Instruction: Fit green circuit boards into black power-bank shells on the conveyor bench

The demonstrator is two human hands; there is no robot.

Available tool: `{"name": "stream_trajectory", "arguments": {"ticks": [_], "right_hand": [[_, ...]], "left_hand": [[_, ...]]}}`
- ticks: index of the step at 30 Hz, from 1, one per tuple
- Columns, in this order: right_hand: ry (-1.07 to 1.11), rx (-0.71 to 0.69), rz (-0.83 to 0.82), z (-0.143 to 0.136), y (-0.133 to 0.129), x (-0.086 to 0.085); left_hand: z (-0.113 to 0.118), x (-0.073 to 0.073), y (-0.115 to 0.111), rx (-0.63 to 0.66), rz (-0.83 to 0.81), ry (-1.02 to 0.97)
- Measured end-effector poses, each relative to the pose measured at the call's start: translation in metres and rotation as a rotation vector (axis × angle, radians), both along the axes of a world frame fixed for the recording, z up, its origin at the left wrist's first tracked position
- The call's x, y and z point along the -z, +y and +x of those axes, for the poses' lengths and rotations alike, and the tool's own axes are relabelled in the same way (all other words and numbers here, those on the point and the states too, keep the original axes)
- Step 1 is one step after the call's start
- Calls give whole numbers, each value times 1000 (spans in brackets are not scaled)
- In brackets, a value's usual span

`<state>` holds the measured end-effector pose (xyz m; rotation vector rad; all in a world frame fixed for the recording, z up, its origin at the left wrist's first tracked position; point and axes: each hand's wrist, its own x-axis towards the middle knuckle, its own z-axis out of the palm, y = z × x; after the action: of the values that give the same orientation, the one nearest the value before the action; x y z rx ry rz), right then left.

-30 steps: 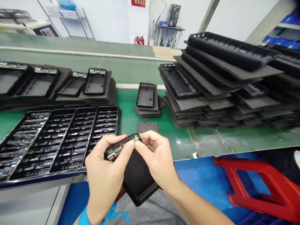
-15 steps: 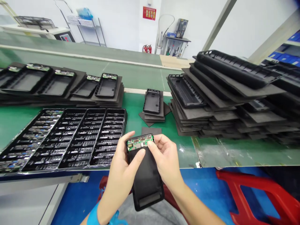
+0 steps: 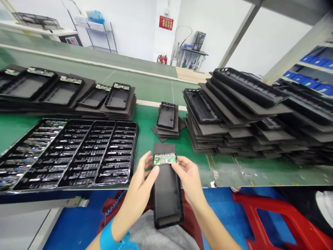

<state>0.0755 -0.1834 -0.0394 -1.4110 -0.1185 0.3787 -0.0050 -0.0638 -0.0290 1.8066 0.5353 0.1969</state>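
Between my two hands is a black plastic power bank case [image 3: 168, 194], tilted toward me over the bench edge. A green circuit board [image 3: 164, 159] sits across its far end. My left hand [image 3: 142, 180] grips the case's left side near the board, thumb on the rim and fingers behind. My right hand [image 3: 188, 177] holds the right side, its thumb at the board's lower right corner. A blue wrist strap [image 3: 114, 236] is on my left wrist. Just beyond the case lies a dark foam sheet [image 3: 164, 148].
On the left stands a black partitioned tray [image 3: 96, 152], its left column holding circuit boards. Behind it, cases with boards [image 3: 118, 95] rest on foam sheets. One case [image 3: 166, 114] lies mid-bench. Stacked foam sheets and cases [image 3: 234, 118] rise at right, above a red stool [image 3: 275, 211].
Both hands have brought the case slightly right and turned it straighter. My left thumb has shifted to the case's left edge. The camera view has turned a little.
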Motion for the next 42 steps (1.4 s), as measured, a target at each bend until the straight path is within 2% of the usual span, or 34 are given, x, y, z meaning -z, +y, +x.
{"name": "stream_trajectory", "arguments": {"ticks": [4,8,12,16,19,22,26,29,33,38,42], "right_hand": [[-10,106,-65,22,-17,20],[-22,111,-134,36,-14,38],[-20,73,-176,39,-7,47],[-25,38,-148,38,-7,46],[-31,23,-96,34,-7,38],[-46,20,-57,27,-5,23],[-112,33,-83,17,-2,-9],[-194,78,-142,9,0,-33],[-252,107,-160,-3,2,-54],[-47,13,72,-12,7,-67],[-45,-74,151,-16,9,-75]], "left_hand": [[5,15,-2,28,205,45],[19,25,-4,38,328,74],[28,27,-3,16,317,119],[32,28,-5,35,220,93],[31,28,-13,45,99,26],[25,24,-21,6,-43,-37],[15,5,-22,-40,-201,-65],[6,-12,-18,-104,-243,-77],[-5,-27,-15,-188,-301,-85],[-15,-35,-14,-242,-382,-63],[-20,-38,-13,-259,-376,-58]]}}
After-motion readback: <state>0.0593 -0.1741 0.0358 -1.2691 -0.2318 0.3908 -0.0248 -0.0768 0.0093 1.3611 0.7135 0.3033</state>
